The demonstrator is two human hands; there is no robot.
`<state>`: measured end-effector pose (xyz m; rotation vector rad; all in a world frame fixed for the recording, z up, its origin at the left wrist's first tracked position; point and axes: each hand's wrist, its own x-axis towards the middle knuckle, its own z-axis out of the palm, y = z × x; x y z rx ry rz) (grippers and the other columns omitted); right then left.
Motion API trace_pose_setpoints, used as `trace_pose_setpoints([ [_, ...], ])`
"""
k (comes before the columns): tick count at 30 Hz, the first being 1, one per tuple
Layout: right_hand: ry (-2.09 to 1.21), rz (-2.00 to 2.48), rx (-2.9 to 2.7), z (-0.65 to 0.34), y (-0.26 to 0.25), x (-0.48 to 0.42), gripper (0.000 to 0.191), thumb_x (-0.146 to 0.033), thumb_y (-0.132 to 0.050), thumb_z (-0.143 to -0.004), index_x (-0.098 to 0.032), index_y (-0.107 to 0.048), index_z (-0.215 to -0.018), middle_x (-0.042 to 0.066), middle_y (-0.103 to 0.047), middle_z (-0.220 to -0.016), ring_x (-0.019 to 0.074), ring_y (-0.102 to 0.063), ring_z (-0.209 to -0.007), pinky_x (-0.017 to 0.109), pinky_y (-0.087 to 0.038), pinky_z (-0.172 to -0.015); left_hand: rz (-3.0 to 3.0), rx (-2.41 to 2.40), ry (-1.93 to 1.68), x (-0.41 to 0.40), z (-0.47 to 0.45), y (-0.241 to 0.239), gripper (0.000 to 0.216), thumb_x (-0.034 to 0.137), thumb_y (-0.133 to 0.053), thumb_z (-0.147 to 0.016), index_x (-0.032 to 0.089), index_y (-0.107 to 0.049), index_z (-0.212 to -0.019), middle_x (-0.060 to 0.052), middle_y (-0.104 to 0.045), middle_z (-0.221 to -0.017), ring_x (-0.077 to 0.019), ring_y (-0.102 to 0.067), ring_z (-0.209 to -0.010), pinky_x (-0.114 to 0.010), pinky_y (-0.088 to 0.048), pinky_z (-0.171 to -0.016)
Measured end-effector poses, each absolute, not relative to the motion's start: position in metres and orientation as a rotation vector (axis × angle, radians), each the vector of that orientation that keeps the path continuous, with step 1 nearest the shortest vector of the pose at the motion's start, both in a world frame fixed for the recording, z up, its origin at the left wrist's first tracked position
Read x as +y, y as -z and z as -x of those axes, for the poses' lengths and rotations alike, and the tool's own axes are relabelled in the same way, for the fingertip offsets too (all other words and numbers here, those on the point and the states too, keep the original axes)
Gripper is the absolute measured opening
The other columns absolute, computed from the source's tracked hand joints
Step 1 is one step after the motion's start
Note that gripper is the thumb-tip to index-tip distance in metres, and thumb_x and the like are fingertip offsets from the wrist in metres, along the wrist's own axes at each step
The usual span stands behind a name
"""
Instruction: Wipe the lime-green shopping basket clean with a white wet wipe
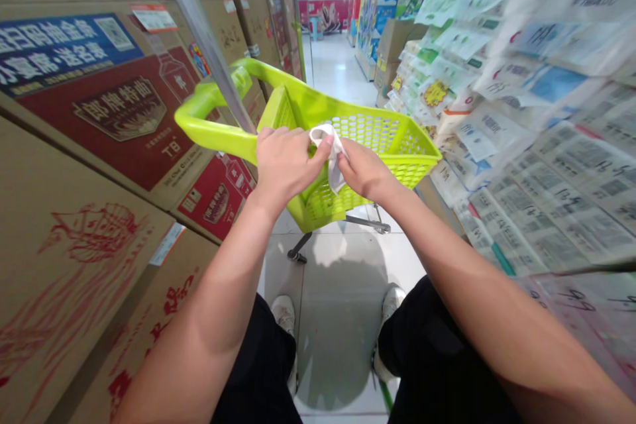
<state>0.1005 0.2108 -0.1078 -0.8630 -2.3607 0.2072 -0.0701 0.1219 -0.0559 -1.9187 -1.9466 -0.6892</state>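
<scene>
A lime-green plastic shopping cart stands sideways ahead of my legs. My left hand has its fingers curled over the cart's near rim, beside the handle end. Its thumb points right and touches a white cloth. My right hand grips that cloth, which is bunched against the near rim and hangs a little way down the basket's side. The fingertips of both hands are partly hidden. Through the basket's perforated wall I see no goods.
Stacked cardboard cartons rise close on the left, with a metal pole in front of them. Packaged tissue bundles are piled high on the right. Cart wheels rest on the tiled floor; an aisle runs ahead.
</scene>
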Motion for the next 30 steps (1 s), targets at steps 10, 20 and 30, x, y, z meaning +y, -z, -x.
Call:
trace_pose_setpoints([
  [10, -0.136, 0.739, -1.973, -0.106, 0.100, 0.197, 0.046, -0.048, -0.045, -0.112, -0.022, -0.060, -0.146, 0.019, -0.059, -0.138, 0.0374, -0.058, -0.130, 0.062, -0.051, -0.115, 1.784, -2.095, 0.644, 0.117, 0.067, 0.047, 0.038, 0.039, -0.047, -0.107, 0.021, -0.078, -0.096, -0.015, -0.080, -0.096, -0.0371, -0.075, -0.100, -0.053, -0.050, -0.097],
  [20, -0.323, 0.836, -2.212, -0.127, 0.097, 0.220, 0.035, -0.036, -0.057, -0.100, -0.018, -0.078, -0.122, 0.013, -0.081, -0.108, 0.0313, -0.073, -0.100, 0.046, -0.057, -0.094, 1.654, -2.279, 0.550, 0.112, 0.045, 0.023, 0.034, 0.021, -0.046, -0.109, 0.025, -0.073, -0.128, -0.016, -0.077, -0.114, -0.0453, -0.076, -0.107, -0.053, -0.053, -0.085],
  [30, -0.191, 0.703, -2.357, -0.162, 0.102, 0.224, 0.041, -0.052, -0.060, -0.104, -0.021, -0.083, -0.116, 0.014, -0.078, -0.108, 0.0326, -0.070, -0.105, 0.048, -0.053, -0.099, 1.806, -2.050, 0.920, 0.121, 0.064, 0.040, 0.035, 0.026, -0.045, -0.109, 0.030, -0.070, -0.134, -0.010, -0.070, -0.128, -0.0353, -0.067, -0.113, -0.043, -0.049, -0.090],
])
